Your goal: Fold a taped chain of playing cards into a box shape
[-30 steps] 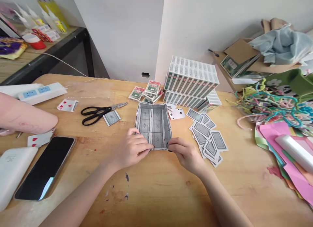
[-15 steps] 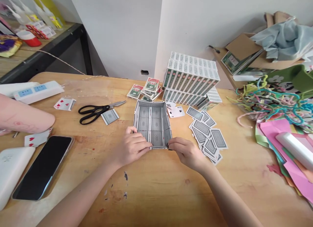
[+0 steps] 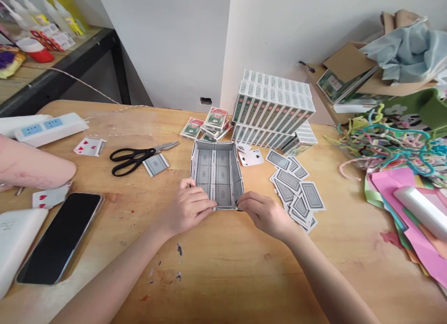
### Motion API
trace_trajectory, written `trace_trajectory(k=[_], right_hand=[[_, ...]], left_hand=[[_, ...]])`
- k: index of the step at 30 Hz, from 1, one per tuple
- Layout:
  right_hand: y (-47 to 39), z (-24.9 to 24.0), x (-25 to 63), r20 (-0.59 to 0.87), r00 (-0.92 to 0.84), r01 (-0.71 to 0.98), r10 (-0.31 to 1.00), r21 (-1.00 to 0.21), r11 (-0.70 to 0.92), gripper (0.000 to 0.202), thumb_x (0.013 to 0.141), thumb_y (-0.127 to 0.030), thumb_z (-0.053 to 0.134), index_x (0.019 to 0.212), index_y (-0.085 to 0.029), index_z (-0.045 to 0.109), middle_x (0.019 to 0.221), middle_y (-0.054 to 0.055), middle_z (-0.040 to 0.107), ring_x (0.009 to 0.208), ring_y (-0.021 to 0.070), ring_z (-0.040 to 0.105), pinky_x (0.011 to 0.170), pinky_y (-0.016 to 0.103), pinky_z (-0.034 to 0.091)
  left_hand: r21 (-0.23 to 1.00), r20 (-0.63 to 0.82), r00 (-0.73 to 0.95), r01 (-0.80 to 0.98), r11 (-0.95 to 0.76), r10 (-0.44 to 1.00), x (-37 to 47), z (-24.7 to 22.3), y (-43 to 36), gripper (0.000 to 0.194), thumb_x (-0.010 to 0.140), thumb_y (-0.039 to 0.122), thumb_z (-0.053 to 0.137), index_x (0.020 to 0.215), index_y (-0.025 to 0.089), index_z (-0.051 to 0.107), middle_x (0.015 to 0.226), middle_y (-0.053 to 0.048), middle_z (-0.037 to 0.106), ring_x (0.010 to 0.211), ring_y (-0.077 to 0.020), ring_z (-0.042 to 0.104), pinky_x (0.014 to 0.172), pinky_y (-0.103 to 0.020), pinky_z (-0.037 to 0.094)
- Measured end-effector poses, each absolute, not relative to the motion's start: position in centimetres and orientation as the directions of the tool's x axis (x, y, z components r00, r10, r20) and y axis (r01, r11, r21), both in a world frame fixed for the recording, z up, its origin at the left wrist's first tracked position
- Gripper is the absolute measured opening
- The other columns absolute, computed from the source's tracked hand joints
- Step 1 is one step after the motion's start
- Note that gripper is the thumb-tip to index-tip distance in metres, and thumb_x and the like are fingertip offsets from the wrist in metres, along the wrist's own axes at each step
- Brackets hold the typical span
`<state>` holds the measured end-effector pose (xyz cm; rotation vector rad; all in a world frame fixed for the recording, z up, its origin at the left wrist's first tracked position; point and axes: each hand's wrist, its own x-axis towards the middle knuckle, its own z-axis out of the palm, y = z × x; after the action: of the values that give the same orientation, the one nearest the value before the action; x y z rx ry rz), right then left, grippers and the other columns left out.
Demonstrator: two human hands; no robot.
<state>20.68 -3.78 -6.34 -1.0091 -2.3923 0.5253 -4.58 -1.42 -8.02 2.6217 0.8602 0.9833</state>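
An open box made of playing cards, grey patterned backs showing, sits on the table in front of me. My left hand grips its near left corner, thumb and fingers closed on the wall. At the near right corner, my right hand pinches the wall's edge. To the right lies a loose spread of face-down playing cards. A two of spades rests close to the box's right wall. Black-handled scissors lie to the left, beside a cut piece of card.
Behind the box stand stacked card packs and several loose packs. On the left are a phone, a power strip and another person's forearm. Pipe cleaners and coloured paper cover the right side.
Both hands keep their hold on the box's near corners. The near wall looks slightly more raised. The whole view has shifted a little.
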Motion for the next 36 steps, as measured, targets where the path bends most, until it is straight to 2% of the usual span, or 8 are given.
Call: trace_trajectory(k=[4, 7, 12, 15, 22, 27, 32, 36], right_hand=[[-3.3, -6.0, 21.3, 0.297, -0.648, 0.572, 0.701, -0.418, 0.706, 0.029, 0.088, -0.002, 0.041, 0.101, -0.020, 0.059, 0.110, 0.008, 0.066, 0.084, 0.0148, 0.067, 0.069, 0.025, 0.055], [-2.7, -5.6, 21.3, 0.349, -0.696, 0.522, 0.627, -0.353, 0.777, 0.030, 0.087, 0.000, 0.038, 0.096, -0.017, 0.060, 0.104, 0.010, 0.067, 0.084, 0.0166, 0.066, 0.068, 0.026, 0.054], [-2.2, -5.3, 20.7, 0.351, -0.748, 0.420, 0.564, -0.408, 0.811, 0.032, 0.084, 0.004, 0.034, 0.088, -0.017, 0.059, 0.089, 0.009, 0.068, 0.077, 0.0153, 0.064, 0.067, 0.026, 0.053], [-2.3, -5.5, 20.6, 0.323, -0.727, 0.449, 0.606, -0.445, 0.775, 0.031, 0.084, 0.002, 0.035, 0.087, -0.018, 0.058, 0.088, 0.008, 0.067, 0.076, 0.0144, 0.063, 0.065, 0.024, 0.052], [-2.5, -5.9, 20.6, 0.336, -0.709, 0.484, 0.620, -0.409, 0.774, 0.031, 0.082, 0.003, 0.035, 0.088, -0.018, 0.056, 0.088, 0.008, 0.065, 0.074, 0.0149, 0.062, 0.062, 0.024, 0.051], [-3.2, -5.4, 20.1, 0.258, -0.631, 0.513, 0.732, -0.570, 0.642, 0.019, 0.084, -0.008, 0.048, 0.098, -0.020, 0.054, 0.099, 0.010, 0.060, 0.085, 0.0178, 0.061, 0.068, 0.030, 0.055], [-3.2, -3.4, 19.5, 0.354, -0.421, 0.437, 0.835, -0.728, 0.528, 0.047, 0.083, -0.013, 0.056, 0.128, -0.024, 0.048, 0.136, 0.015, 0.045, 0.080, 0.0150, 0.063, 0.071, 0.034, 0.059], [-2.7, -1.7, 19.4, 0.338, -0.390, 0.339, 0.857, -0.813, 0.474, 0.049, 0.084, -0.014, 0.057, 0.131, -0.029, 0.050, 0.143, 0.012, 0.043, 0.073, 0.0119, 0.067, 0.064, 0.030, 0.061]], left_hand=[[0.395, 0.521, 0.613, 0.444, -0.804, 0.594, -4.8, -8.1, -1.4, 0.007, 0.085, 0.016, 0.060, 0.085, 0.021, 0.065, 0.068, 0.003, 0.067, 0.068, -0.0127, 0.056, 0.080, -0.037, 0.032], [0.414, 0.508, 0.611, 0.444, -0.794, 0.607, -4.9, -7.9, -1.4, 0.009, 0.084, 0.015, 0.058, 0.084, 0.021, 0.065, 0.072, 0.003, 0.068, 0.074, -0.0146, 0.057, 0.082, -0.038, 0.033], [0.441, 0.508, 0.602, 0.433, -0.786, 0.616, -4.9, -7.7, -1.4, 0.011, 0.083, 0.013, 0.057, 0.084, 0.021, 0.065, 0.073, 0.002, 0.069, 0.074, -0.0145, 0.057, 0.083, -0.037, 0.034], [0.453, 0.514, 0.595, 0.423, -0.785, 0.618, -4.8, -7.7, -1.4, 0.012, 0.083, 0.012, 0.057, 0.084, 0.021, 0.064, 0.072, 0.002, 0.069, 0.073, -0.0142, 0.058, 0.082, -0.037, 0.035], [0.462, 0.507, 0.611, 0.404, -0.790, 0.609, -4.8, -7.6, -1.4, 0.013, 0.083, 0.011, 0.057, 0.085, 0.021, 0.065, 0.072, 0.001, 0.069, 0.073, -0.0150, 0.058, 0.081, -0.037, 0.035], [0.527, 0.512, 0.560, 0.393, -0.753, 0.651, -5.1, -7.3, -1.2, 0.011, 0.081, 0.011, 0.060, 0.083, 0.021, 0.065, 0.071, 0.002, 0.068, 0.070, -0.0140, 0.059, 0.082, -0.038, 0.036], [0.625, 0.572, 0.439, 0.314, -0.715, 0.693, -5.3, -5.2, -0.8, 0.010, 0.082, 0.012, 0.058, 0.082, 0.020, 0.064, 0.071, 0.001, 0.068, 0.066, -0.0136, 0.060, 0.078, -0.037, 0.040], [0.676, 0.577, 0.411, 0.245, -0.695, 0.706, -5.2, -3.6, -0.6, 0.008, 0.082, 0.013, 0.059, 0.081, 0.019, 0.064, 0.068, -0.001, 0.067, 0.064, -0.0145, 0.059, 0.072, -0.037, 0.041]])
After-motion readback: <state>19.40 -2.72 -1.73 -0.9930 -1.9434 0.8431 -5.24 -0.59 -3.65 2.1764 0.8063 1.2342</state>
